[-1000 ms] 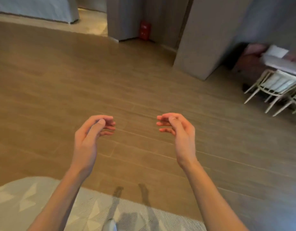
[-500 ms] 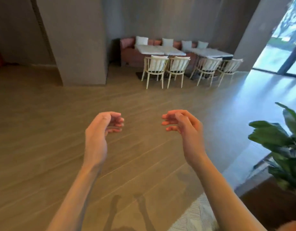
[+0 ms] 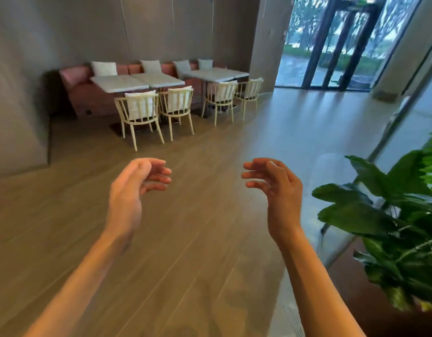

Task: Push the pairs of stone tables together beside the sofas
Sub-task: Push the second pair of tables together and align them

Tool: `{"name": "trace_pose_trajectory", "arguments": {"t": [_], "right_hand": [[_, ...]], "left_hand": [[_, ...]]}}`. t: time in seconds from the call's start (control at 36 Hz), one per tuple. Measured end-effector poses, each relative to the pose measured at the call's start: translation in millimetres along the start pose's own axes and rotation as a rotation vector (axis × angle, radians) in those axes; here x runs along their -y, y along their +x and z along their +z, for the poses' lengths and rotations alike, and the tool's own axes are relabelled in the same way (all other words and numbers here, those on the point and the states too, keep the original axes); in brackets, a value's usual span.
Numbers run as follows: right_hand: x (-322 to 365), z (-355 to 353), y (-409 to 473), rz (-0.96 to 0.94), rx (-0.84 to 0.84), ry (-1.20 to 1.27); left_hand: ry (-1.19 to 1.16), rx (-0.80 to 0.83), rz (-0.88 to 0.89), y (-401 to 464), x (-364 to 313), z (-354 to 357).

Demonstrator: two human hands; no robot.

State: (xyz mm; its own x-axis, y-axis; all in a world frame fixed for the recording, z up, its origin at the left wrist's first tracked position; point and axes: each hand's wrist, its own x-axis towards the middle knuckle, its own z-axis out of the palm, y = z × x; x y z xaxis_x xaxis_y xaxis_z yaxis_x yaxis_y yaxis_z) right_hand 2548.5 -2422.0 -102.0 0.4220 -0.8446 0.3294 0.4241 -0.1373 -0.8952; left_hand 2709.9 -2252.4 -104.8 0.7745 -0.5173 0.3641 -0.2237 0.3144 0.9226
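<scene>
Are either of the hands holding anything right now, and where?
Nothing is held. The left hand and right hand hang over bare floor, fingers loosely curled.

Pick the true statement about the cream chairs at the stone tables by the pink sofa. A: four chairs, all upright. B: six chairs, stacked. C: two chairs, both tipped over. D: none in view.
A: four cream chairs stand upright in front of the stone tables, two at each pair, along the pink sofa.
</scene>
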Motion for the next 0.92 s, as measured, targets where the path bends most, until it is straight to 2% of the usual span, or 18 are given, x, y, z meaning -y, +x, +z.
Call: {"name": "trace_pose_trajectory", "arguments": {"t": [0.22,0.5,0.69,0.92], "right_hand": [[-39.9,15.5,146.7,-0.035,0.003,-0.088],[-147.4,20.8,352.7,-0.071,-0.128,-0.188],[-195.2,8.2,500.1,-0.028,-0.292,-0.237],[-210.6,-57.7,641.4,-0.112,-0.513,-0.251]], "left_hand": [[-0.084,0.047,-0.015,155.5,48.0,69.4],[-0.159,0.163,-0.073,372.6,187.3,148.1],[-0.293,0.332,-0.169,527.5,249.7,252.7],[-0.312,0.621,-0.135,660.7,308.9,388.9]]}}
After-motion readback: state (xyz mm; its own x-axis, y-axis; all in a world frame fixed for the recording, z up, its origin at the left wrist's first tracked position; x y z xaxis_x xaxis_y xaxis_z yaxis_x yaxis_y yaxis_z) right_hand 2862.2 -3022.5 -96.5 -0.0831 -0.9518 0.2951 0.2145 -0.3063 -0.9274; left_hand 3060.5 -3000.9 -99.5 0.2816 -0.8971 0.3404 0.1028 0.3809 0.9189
